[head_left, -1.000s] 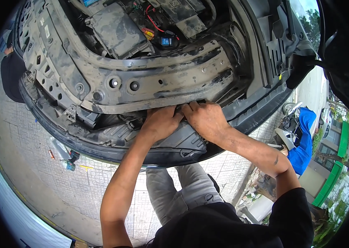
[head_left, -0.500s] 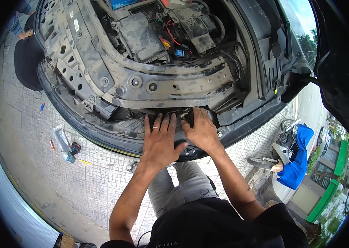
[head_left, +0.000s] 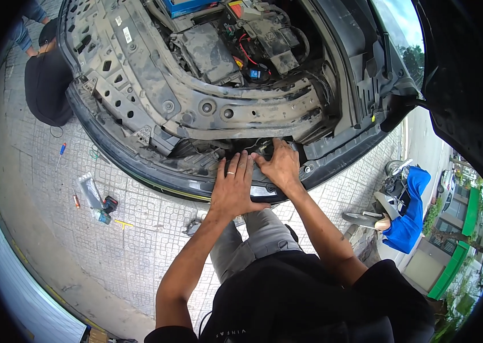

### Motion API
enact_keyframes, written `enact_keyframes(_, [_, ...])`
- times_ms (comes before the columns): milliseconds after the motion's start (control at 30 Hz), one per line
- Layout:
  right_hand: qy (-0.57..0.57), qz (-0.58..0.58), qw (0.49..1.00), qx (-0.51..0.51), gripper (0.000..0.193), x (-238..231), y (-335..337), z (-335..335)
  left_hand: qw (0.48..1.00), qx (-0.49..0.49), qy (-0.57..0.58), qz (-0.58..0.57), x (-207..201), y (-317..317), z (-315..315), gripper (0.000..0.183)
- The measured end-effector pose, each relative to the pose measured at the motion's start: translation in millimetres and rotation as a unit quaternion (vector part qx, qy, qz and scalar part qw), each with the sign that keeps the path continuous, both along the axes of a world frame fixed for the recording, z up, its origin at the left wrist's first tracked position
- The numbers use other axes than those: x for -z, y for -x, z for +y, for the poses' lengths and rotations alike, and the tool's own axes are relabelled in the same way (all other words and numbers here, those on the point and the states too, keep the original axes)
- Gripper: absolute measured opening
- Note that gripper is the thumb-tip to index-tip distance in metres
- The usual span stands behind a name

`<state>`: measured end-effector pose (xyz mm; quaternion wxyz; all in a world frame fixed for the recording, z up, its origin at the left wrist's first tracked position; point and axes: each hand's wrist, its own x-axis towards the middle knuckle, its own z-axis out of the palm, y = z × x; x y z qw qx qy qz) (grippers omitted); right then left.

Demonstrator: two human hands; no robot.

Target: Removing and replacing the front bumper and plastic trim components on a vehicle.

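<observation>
Both hands rest at the front of a car with its bonnet up. My left hand (head_left: 232,187) lies palm down across the black bumper edge (head_left: 181,186), fingers stretched forward, a ring on one of them. Its fingertips dip toward the dark gap (head_left: 231,153) behind the bumper. Close beside it, my right hand (head_left: 281,167) reaches over the same gap, thumb apart from the fingers, some fingertips hidden in shadow. A thin light-coloured wire (head_left: 260,143) shows near its thumb. I see nothing held in either hand. Beyond the gap runs the dusty front crossmember panel (head_left: 253,120).
Dusty black covers (head_left: 207,52) and a blue box (head_left: 187,7) occupy the engine bay. A person (head_left: 47,86) crouches at the far left. On the paving lie a screwdriver (head_left: 61,151), a cordless drill (head_left: 108,206) and a yellow T-handled tool (head_left: 122,224). A motorbike (head_left: 370,219) stands right.
The view has shifted, so the car sits further right and higher. My left fingers have drawn closer together. My right thumb has moved forward, close to the left fingertips.
</observation>
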<state>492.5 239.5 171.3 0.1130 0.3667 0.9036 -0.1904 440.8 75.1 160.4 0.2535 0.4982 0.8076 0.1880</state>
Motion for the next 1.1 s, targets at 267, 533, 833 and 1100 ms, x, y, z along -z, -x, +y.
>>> enact_keyframes(267, [-0.003, -0.091, 0.988, -0.126, 0.046, -45.7, 3.7, 2.5, 1.0, -0.015, 0.001, 0.028, -8.9, -0.1, 0.0, 0.13])
enact_keyframes(533, [-0.094, -0.021, 0.966, -0.24, 0.026, -94.8, -92.3, 48.6, 0.998, -0.019, -0.046, 0.038, -5.0, -10.1, -7.2, 0.125])
enact_keyframes(833, [-0.038, 0.016, 0.955, -0.293, 0.011, -76.4, -94.0, 75.3, 0.995, -0.036, -0.052, 0.08, -33.1, -25.6, -45.8, 0.086])
enact_keyframes(1100, [-0.099, 0.043, 0.928, -0.358, 0.022, -59.5, -95.1, 80.8, 0.915, -0.395, 0.086, -0.01, -13.8, -70.4, -223.7, 0.059])
